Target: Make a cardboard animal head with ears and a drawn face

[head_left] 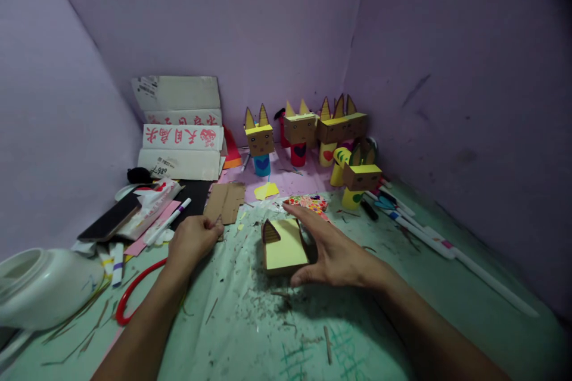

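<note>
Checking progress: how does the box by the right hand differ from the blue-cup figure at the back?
The box rests on the table with one ear; the figure stands on a cup with two ears. The figure shows a face; the box shows none. Both are brown cardboard topped yellow.

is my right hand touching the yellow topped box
Touching. The head view shows the right hand cupped around the box, with the thumb pressed against its near corner and the fingers lying along its right side, no gap visible.
</note>
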Demonstrator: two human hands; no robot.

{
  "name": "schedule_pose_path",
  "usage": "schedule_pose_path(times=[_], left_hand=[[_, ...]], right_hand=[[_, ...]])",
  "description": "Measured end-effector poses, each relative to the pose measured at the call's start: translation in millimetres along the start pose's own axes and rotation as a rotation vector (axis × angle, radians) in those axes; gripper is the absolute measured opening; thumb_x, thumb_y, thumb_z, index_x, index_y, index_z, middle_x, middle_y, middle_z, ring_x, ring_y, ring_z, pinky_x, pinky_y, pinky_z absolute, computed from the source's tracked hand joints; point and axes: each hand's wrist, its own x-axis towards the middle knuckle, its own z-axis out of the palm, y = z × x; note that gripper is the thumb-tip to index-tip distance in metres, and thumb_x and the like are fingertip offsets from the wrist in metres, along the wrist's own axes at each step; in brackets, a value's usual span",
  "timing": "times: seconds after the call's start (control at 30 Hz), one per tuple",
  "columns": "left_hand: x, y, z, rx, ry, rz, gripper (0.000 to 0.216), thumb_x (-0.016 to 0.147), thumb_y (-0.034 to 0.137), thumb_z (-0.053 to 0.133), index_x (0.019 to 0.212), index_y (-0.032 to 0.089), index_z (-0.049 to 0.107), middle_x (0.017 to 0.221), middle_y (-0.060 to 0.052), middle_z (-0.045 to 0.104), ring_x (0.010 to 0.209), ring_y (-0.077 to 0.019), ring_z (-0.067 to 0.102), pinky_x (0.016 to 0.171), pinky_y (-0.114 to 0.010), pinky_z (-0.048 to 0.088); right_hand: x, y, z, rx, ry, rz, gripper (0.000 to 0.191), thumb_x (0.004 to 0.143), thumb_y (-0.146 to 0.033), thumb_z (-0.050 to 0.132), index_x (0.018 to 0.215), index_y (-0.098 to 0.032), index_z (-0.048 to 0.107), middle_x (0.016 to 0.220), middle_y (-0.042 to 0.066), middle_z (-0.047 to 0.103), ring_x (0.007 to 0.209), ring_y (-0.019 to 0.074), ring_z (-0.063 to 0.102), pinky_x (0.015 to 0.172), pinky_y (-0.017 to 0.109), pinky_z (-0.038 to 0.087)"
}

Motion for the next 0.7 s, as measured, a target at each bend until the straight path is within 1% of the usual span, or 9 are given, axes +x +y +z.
schedule_pose_path(times=[0.1,0.2,0.27,0.3,0.37,0.43,0.5,0.6,0.7], left_hand=[[-5,2,-10,-0.197,0.099,0.049,0.022,0.068,0.040,0.057,0.068,0.018,0.062,0.055,0.000,0.057,0.052,-0.0165,0.053,0.049,-0.026,0.035],[-29,20,-20,-0.658,0.314,0.226,0.021,0.072,0.038,0.059,0.078,0.018,0.061,0.052,0.005,0.051,0.046,-0.0113,0.045,0.045,-0.023,0.035],[-51,36,-21,-0.832,0.288,0.370,0.012,0.073,0.031,0.062,0.076,0.019,0.062,0.049,0.007,0.051,0.043,-0.0099,0.045,0.044,-0.021,0.036],[-61,44,-20,-0.843,0.242,0.428,0.008,0.072,0.028,0.065,0.075,0.020,0.064,0.049,0.007,0.053,0.042,-0.0093,0.045,0.042,-0.021,0.036],[-79,57,-18,-0.779,0.184,0.570,0.002,0.072,0.022,0.066,0.072,0.020,0.068,0.063,0.003,0.065,0.051,-0.0103,0.054,0.046,-0.020,0.040],[-90,67,-15,-0.707,0.135,0.711,0.006,0.074,0.017,0.065,0.070,0.021,0.069,0.068,0.002,0.068,0.059,-0.0114,0.059,0.053,-0.020,0.045],[-96,72,-14,-0.667,0.117,0.788,0.009,0.074,0.015,0.065,0.068,0.021,0.068,0.065,0.003,0.068,0.059,-0.0112,0.060,0.055,-0.020,0.046],[-98,76,-14,-0.643,0.082,0.785,0.008,0.073,0.016,0.066,0.066,0.020,0.067,0.061,0.002,0.066,0.052,-0.0110,0.058,0.049,-0.021,0.044],[-95,73,-13,-0.669,0.044,0.727,0.003,0.073,0.020,0.065,0.072,0.020,0.068,0.062,0.002,0.067,0.050,-0.0113,0.058,0.046,-0.021,0.044]], right_hand=[[3,-2,-6,0.149,0.212,-0.009,0.083,0.062,-0.041,0.081,0.135,-0.028,0.045,0.139,0.012,0.048,0.125,0.0330,0.046,0.104,0.053,0.035],[6,-6,-9,0.293,0.444,0.031,0.050,0.072,-0.035,0.072,0.119,-0.022,0.059,0.113,0.011,0.065,0.101,0.0260,0.061,0.091,0.045,0.048],[8,-11,-8,0.352,0.499,0.071,0.034,0.074,-0.030,0.068,0.106,-0.019,0.065,0.094,0.009,0.070,0.083,0.0214,0.064,0.079,0.039,0.052],[8,-14,-7,0.367,0.496,0.084,0.029,0.074,-0.028,0.068,0.101,-0.019,0.067,0.088,0.007,0.070,0.076,0.0194,0.064,0.074,0.037,0.052],[8,-20,-5,0.385,0.458,0.067,0.027,0.070,-0.024,0.070,0.097,-0.020,0.069,0.084,0.005,0.071,0.069,0.0168,0.062,0.067,0.033,0.051],[7,-27,-1,0.399,0.407,0.004,0.031,0.067,-0.020,0.072,0.097,-0.021,0.068,0.082,0.003,0.071,0.067,0.0156,0.060,0.064,0.031,0.049],[7,-34,2,0.434,0.354,-0.046,0.032,0.067,-0.017,0.071,0.099,-0.021,0.068,0.078,0.003,0.071,0.065,0.0149,0.060,0.062,0.030,0.048],[8,-42,5,0.476,0.308,-0.040,0.024,0.068,-0.016,0.066,0.092,-0.020,0.068,0.070,0.001,0.067,0.061,0.0139,0.058,0.056,0.027,0.047],[9,-38,1,0.480,0.328,0.052,0.012,0.067,-0.019,0.065,0.079,-0.019,0.067,0.067,0.001,0.066,0.058,0.0141,0.058,0.055,0.027,0.047]])
